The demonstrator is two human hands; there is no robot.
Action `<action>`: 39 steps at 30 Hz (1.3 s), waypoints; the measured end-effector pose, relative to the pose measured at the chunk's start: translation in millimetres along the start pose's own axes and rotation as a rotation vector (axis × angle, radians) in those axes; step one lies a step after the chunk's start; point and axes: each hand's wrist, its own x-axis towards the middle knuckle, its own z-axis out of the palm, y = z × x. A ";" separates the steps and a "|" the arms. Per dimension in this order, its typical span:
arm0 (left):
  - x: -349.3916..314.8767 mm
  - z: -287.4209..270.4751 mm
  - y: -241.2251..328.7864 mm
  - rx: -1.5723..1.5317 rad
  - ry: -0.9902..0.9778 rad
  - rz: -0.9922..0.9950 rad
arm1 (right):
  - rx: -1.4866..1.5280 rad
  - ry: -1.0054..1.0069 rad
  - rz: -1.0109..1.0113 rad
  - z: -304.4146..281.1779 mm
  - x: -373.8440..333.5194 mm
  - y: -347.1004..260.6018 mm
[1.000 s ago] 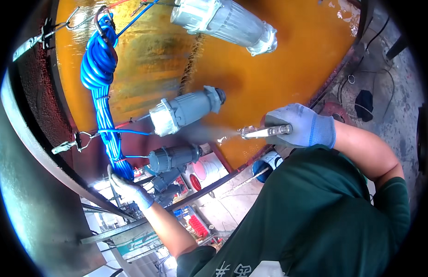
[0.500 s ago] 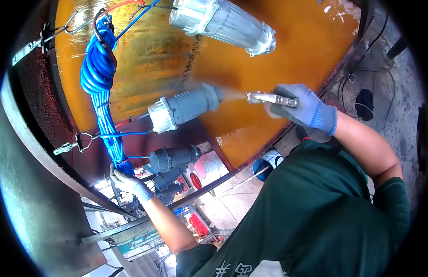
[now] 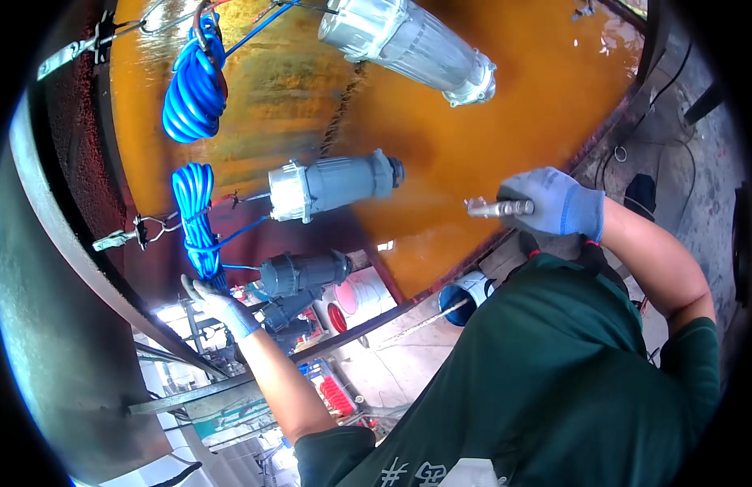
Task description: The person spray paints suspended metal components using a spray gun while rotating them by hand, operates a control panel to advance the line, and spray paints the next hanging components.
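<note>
My right hand [image 3: 546,203], in a grey-and-blue glove, is closed round a silver spray gun [image 3: 498,208]. Its nozzle points left toward a hanging grey cylindrical motor [image 3: 339,187] with a shiny silver end, a gap away. Faint mist hangs between them. My left hand [image 3: 218,308], gloved too, is at the bottom of a blue cable bundle [image 3: 199,223], its fingers closing about the lower end; they partly hide it. This bundle is tied by a blue cord to the motor. Above it hangs another blue cable coil [image 3: 196,93].
A larger silver motor [image 3: 408,49] hangs above, and dark motors [image 3: 303,274] hang below. Behind stands an orange-brown stained panel [image 3: 465,146]. A curved metal rail [image 3: 59,219] runs at left. Buckets [image 3: 368,292] and a red brush-like thing [image 3: 337,396] are on the floor.
The spray gun has moved right and down, away from the motor, and its spray has thinned. The lower cable bundle now shows apart from the upper coil. The motor sits slightly further right.
</note>
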 end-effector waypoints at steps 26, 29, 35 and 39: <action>-58.3 -8.4 97.6 -0.281 -0.117 0.058 | -0.219 0.135 -0.353 -24.8 -5.1 -19.1; -55.4 -24.2 61.8 -0.184 -0.095 0.122 | 0.079 0.177 -0.221 -30.4 -0.3 -29.9; -60.7 -27.1 48.2 -0.086 -0.116 0.159 | 0.097 0.218 -0.179 -16.8 7.3 -9.9; -46.7 -31.2 14.3 -0.251 -0.093 -0.037 | 0.237 0.280 -0.163 -10.1 4.2 -3.8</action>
